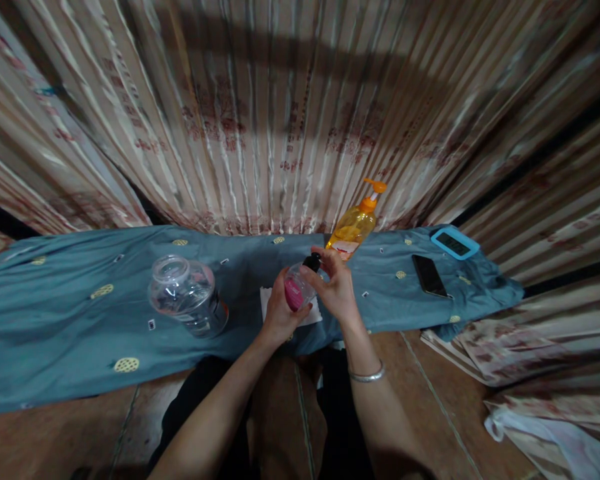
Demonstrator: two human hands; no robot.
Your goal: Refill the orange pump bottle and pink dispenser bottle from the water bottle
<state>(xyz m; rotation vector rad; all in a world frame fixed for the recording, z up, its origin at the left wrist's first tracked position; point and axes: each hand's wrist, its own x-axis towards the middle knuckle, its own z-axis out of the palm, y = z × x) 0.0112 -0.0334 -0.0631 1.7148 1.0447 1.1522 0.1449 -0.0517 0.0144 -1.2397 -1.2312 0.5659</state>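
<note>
Small pink-labelled bottle held above the blue cloth, in front of the orange pump bottle. Left hand wrapped round the body; right hand fingers pinching the black cap. Best to hold the body steady, upright, and twist at the cap only.

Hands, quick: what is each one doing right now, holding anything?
Left hand: closed around a small clear bottle with a pink label.
Right hand: fingers on the bottle's black cap.

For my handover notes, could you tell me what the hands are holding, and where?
Left hand grips a small pink-labelled bottle by its body; right hand holds its black cap.
</note>
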